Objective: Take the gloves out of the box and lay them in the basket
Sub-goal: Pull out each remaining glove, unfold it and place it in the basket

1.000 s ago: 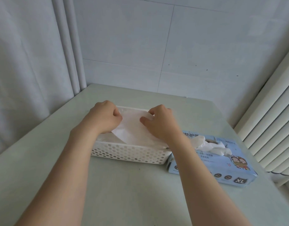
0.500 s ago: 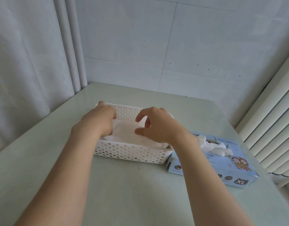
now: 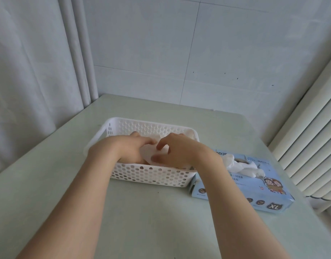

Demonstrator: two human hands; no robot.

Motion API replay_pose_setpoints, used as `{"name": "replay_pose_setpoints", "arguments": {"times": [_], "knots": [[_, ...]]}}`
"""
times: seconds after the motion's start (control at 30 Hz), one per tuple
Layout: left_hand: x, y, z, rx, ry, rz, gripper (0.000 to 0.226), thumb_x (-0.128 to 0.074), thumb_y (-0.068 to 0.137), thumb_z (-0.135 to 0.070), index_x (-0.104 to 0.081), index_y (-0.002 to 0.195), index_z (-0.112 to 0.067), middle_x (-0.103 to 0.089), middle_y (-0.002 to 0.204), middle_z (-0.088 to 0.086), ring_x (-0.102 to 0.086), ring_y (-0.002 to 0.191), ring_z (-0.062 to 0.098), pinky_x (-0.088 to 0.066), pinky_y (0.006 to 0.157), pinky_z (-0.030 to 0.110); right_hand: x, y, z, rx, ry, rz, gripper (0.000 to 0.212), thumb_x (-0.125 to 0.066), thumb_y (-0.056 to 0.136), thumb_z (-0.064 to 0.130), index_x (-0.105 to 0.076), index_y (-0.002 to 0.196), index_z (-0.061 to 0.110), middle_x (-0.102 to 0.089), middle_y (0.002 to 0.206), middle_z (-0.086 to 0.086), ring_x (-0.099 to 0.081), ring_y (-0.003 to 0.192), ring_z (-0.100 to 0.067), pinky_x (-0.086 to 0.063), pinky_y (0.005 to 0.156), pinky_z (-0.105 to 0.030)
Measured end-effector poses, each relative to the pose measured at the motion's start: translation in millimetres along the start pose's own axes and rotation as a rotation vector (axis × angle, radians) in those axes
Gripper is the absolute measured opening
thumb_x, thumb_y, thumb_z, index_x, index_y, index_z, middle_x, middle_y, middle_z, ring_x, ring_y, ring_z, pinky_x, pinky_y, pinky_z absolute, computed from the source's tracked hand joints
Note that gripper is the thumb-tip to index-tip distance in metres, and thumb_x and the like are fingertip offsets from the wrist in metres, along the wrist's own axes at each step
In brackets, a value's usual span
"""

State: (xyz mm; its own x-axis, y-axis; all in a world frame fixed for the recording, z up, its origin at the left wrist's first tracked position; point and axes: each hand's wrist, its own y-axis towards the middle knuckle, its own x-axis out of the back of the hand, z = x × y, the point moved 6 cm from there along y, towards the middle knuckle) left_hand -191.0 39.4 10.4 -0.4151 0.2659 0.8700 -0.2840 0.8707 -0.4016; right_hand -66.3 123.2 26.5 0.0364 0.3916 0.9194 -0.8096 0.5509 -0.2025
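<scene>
I read "XL" on the box (image 3: pixel 254 186); smaller print blurs. In the basket (image 3: pixel 142 122), the left hand (image 3: pixel 123 150) presses the glove (image 3: pixel 147 153) flat-fingered; the right hand (image 3: pixel 178 152) arches over it, pinch unclear.

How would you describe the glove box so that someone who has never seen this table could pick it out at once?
On the pale green table, look right of the white perforated basket. The box lies flat beside it. Unlike the basket, it is light blue, with cartoon figures, an XL mark, and white gloves bunching out of its top.
</scene>
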Motion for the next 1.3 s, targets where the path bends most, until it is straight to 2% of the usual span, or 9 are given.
{"name": "replay_pose_setpoints", "arguments": {"times": [0.1,0.17,0.4,0.5,0.6,0.77,0.93,1.1,1.3], "knots": [[-1.5,2.9,-0.8,-0.011,0.021,0.021,0.084,-0.072,0.084,-0.061,-0.025,0.152,-0.066,-0.03,0.151,-0.001,-0.058,0.125,0.031,-0.052,0.105,0.046,16.2,3.4,-0.2,-0.022,-0.178,-0.273,0.026,-0.061,0.105,0.033,-0.072,0.127,0.025,-0.07,0.116,-0.001,-0.067,0.107,-0.026,-0.048,0.08,-0.034],[-2.1,4.0,1.3,0.017,0.026,0.027,0.089,-0.075,0.088,-0.057,-0.019,0.158,-0.061,-0.022,0.158,0.0,-0.052,0.135,0.033,-0.05,0.108,0.043,15.5,4.2,0.2,-0.058,-0.278,-0.362,0.019,-0.066,0.1,0.026,-0.073,0.117,0.022,-0.072,0.112,-0.004,-0.068,0.102,-0.03,-0.049,0.077,-0.034],[-2.1,6.2,7.6,0.037,-0.002,0.022,0.103,-0.084,0.081,-0.051,-0.015,0.155,-0.067,-0.022,0.16,-0.003,-0.046,0.142,0.033,-0.048,0.111,0.049,11.3,12.2,-6.3,-0.04,-0.245,-0.387,0.016,-0.058,0.097,0.012,-0.073,0.101,0.016,-0.071,0.101,-0.006,-0.068,0.092,-0.031,-0.059,0.079,-0.042],[-2.1,6.1,5.9,0.034,-0.001,0.02,0.105,-0.085,0.08,-0.051,-0.013,0.155,-0.067,-0.027,0.156,-0.001,-0.047,0.14,0.034,-0.049,0.11,0.05,13.7,12.8,-4.7,-0.027,-0.249,-0.436,0.014,-0.059,0.098,0.009,-0.068,0.104,0.017,-0.071,0.1,-0.003,-0.067,0.097,-0.03,-0.05,0.087,-0.04],[-2.7,6.6,5.6,0.042,0.009,0.024,0.106,-0.085,0.082,-0.049,-0.011,0.157,-0.064,-0.027,0.158,0.0,-0.045,0.142,0.033,-0.047,0.112,0.049,10.1,9.4,-5.7,-0.042,-0.299,-0.425,0.027,-0.059,0.093,0.001,-0.067,0.11,0.02,-0.067,0.11,-0.004,-0.062,0.107,-0.03,-0.04,0.089,-0.038],[1.4,4.4,2.6,0.013,-0.036,-0.007,0.102,-0.084,0.082,-0.043,-0.016,0.157,-0.063,-0.026,0.156,-0.002,-0.047,0.14,0.03,-0.047,0.112,0.048,19.4,4.1,-2.6,0.001,-0.215,-0.455,0.034,-0.061,0.089,0.001,-0.074,0.108,0.027,-0.063,0.114,-0.002,-0.064,0.101,-0.027,-0.045,0.086,-0.035],[14.4,-0.7,-4.0,-0.06,-0.084,-0.181,0.088,-0.084,0.083,-0.043,-0.035,0.156,-0.052,-0.035,0.15,-0.01,-0.049,0.129,0.018,-0.045,0.111,0.042,0.3,7.5,-3.6,-0.032,-0.251,-0.216,0.038,-0.052,0.092,0.009,-0.073,0.118,0.025,-0.07,0.117,-0.002,-0.063,0.111,-0.029,-0.042,0.105,-0.041],[34.6,-0.6,-19.0,-0.22,-0.265,-0.476,0.033,-0.061,0.103,-0.022,-0.066,0.131,-0.037,-0.064,0.121,-0.011,-0.062,0.099,0.005,-0.044,0.085,0.024,25.0,-4.1,1.9,-0.018,-0.216,-0.46,0.028,-0.052,0.094,0.012,-0.073,0.109,0.024,-0.072,0.104,-0.001,-0.063,0.102,-0.028,-0.04,0.086,-0.037],[37.5,-10.9,-64.6,-0.362,-0.395,-0.688,0.032,-0.052,0.102,-0.009,-0.073,0.116,-0.029,-0.071,0.099,-0.013,-0.062,0.084,-0.002,-0.04,0.067,0.012,49.9,-39.9,-17.3,-0.083,0.048,-0.645,0.026,-0.046,0.097,0.015,-0.07,0.105,0.017,-0.065,0.084,-0.008,-0.062,0.078,-0.032,-0.048,0.063,-0.035]]}}
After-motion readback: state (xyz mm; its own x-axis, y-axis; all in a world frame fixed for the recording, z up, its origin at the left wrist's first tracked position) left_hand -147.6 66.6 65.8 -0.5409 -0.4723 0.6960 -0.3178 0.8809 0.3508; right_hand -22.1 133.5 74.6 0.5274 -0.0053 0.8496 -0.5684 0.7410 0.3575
